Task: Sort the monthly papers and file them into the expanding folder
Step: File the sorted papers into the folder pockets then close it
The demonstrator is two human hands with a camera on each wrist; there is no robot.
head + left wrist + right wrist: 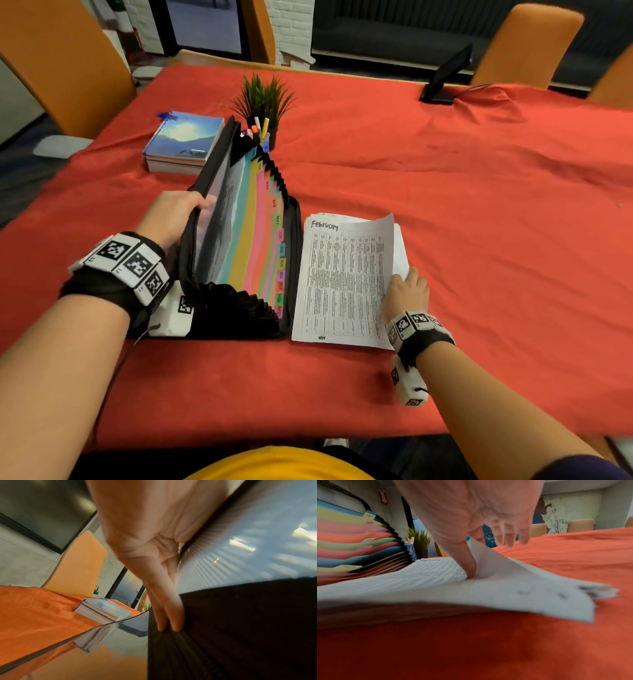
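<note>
The black expanding folder [239, 240] stands open on the red tablecloth, its coloured dividers fanned out and month tabs running down to DEC. My left hand [195, 205] grips the edge of its left cover and holds it apart; in the left wrist view the fingers [169, 615] lie along the black cover [240, 628]. To the folder's right lies a stack of printed papers [342, 284] with a "February" sheet on top. My right hand [404, 284] pinches that sheet's right edge. The thumb [471, 568] is on the printed side and the edge curls up.
A pile of books [183, 142] lies behind and left of the folder, with a potted plant [263, 99] and a pen cup [262, 135] behind it. A dark tablet on a stand [445, 78] sits at the far edge. Orange chairs [527, 44] surround the table.
</note>
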